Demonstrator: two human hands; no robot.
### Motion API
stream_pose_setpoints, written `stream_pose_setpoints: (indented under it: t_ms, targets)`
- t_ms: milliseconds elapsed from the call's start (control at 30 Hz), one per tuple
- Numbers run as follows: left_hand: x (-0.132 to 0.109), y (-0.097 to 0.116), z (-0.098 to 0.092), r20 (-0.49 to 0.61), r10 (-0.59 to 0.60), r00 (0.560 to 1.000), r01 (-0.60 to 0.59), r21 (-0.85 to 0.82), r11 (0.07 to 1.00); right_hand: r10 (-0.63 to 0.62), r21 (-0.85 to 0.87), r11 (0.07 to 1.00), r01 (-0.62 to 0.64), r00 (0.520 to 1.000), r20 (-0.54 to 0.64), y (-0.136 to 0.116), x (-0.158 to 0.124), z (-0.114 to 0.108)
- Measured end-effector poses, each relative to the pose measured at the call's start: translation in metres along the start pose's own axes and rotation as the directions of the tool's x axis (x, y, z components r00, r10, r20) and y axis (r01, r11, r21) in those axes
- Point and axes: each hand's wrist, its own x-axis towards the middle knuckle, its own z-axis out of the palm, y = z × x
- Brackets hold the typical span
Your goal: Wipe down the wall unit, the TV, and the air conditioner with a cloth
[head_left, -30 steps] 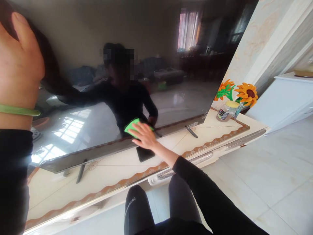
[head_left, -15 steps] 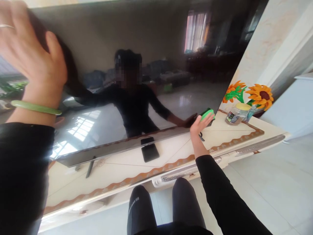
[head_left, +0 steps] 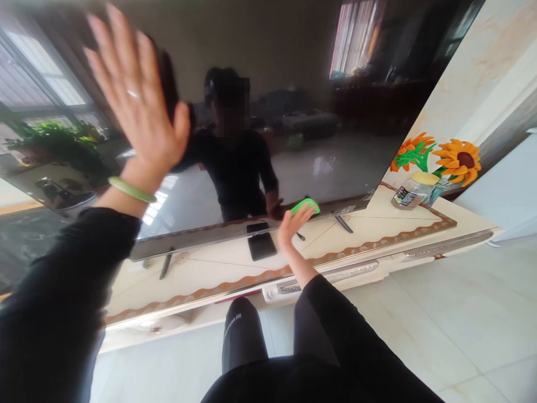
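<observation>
A large dark television screen (head_left: 319, 84) stands on a cream cabinet top (head_left: 377, 224) in front of me. My left hand (head_left: 134, 106) is raised flat against the screen's upper left, fingers stretched out, with a ring and a green bangle at the wrist. My right hand (head_left: 291, 224) presses a green cloth (head_left: 305, 206) against the screen's lower edge, near the right stand leg (head_left: 343, 224). The screen mirrors me, the cloth and the room.
A black phone (head_left: 262, 246) lies on the cabinet top just left of my right hand. A jar (head_left: 409, 193) and artificial sunflowers (head_left: 457, 159) stand at the cabinet's right end. The left stand leg (head_left: 165, 264) rests at left. Pale floor tiles (head_left: 461, 324) spread to the right.
My right hand with the green cloth slid along the screen's bottom edge to the right corner, then back left toward the middle. My left hand shifted rightward on the screen and spread flat.
</observation>
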Motion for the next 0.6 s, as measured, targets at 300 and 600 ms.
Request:
stream_pose_setpoints:
  t_ms: [300,600]
  targets:
    - [-0.133,0.125,0.060,0.260,0.231,0.938,-0.099,-0.439,0.893,-0.584,0.243,0.764,0.598,0.479,0.656,-0.061,-0.090,-0.003]
    - [-0.217,0.188,0.088,0.333,0.286,0.898,-0.035,-0.595,0.803,-0.624,0.160,0.697,0.699,0.481,0.616,0.003,-0.009,-0.046]
